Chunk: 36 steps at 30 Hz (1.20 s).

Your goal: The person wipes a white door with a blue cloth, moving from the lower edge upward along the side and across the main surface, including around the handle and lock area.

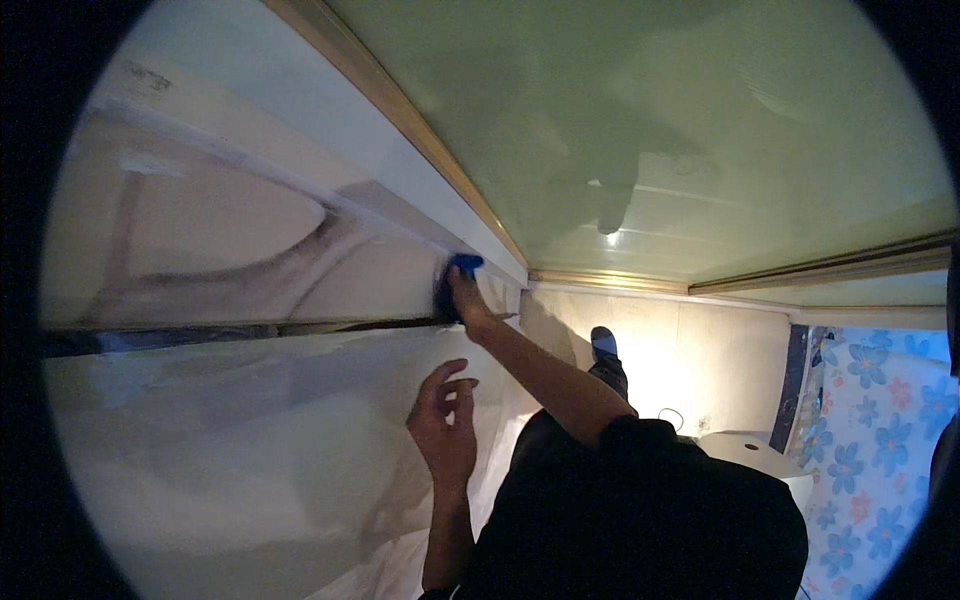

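Observation:
My right hand (469,300) reaches up and left, closed around a blue hand-held tool (466,262) pressed to a pale, patchy wall surface (225,225). The fingers hide most of the tool, so its exact kind cannot be told. My left hand (448,420) is raised lower down, in front of pale sheeting (262,435); its fingers are apart and loosely bent, and it holds nothing. A long dark gap (360,325) runs between the patchy surface and the sheeting, close to the right hand.
A glossy green panel (675,112) with a wood-coloured frame (420,135) spans the top. At the right hang a blue-and-white floral sheet (862,450) and a dark vertical strip (789,386). A white object with a dark hole (757,457) stands beside my body. My foot shows on the brightly lit pale surface (660,360).

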Each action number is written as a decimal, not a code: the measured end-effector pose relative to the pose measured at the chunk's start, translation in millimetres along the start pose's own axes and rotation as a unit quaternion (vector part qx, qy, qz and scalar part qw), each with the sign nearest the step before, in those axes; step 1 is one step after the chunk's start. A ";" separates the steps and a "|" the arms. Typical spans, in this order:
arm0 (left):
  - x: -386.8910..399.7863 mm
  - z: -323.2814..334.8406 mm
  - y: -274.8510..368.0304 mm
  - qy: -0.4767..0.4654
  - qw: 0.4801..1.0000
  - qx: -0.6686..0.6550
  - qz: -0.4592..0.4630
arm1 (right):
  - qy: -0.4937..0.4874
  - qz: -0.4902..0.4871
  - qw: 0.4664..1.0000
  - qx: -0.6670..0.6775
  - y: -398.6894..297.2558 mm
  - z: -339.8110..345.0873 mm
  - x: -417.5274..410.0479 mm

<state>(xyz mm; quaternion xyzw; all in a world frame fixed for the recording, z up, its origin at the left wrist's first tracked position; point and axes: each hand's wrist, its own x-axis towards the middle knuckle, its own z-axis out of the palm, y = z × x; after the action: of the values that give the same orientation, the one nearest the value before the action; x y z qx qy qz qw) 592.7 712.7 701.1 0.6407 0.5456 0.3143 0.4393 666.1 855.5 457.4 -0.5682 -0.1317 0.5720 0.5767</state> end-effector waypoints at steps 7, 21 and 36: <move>3.4 -1.1 12.8 0.028 0.999 -0.043 0.003 | 0.032 -0.095 0.979 -0.177 -73.2 24.6 -71.8; 3.4 3.9 25.3 0.005 0.997 0.030 -0.072 | 0.050 0.234 0.971 0.001 59.1 -49.1 80.7; -14.1 -22.5 43.9 0.130 0.977 -0.148 0.085 | -0.054 -0.146 0.973 -0.172 -151.8 39.3 -127.8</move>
<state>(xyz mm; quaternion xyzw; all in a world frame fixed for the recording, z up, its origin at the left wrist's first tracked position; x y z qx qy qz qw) 588.5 703.1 751.4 0.5663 0.4887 0.5084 0.4267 672.3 817.4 656.0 -0.6022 -0.3406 0.4800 0.5394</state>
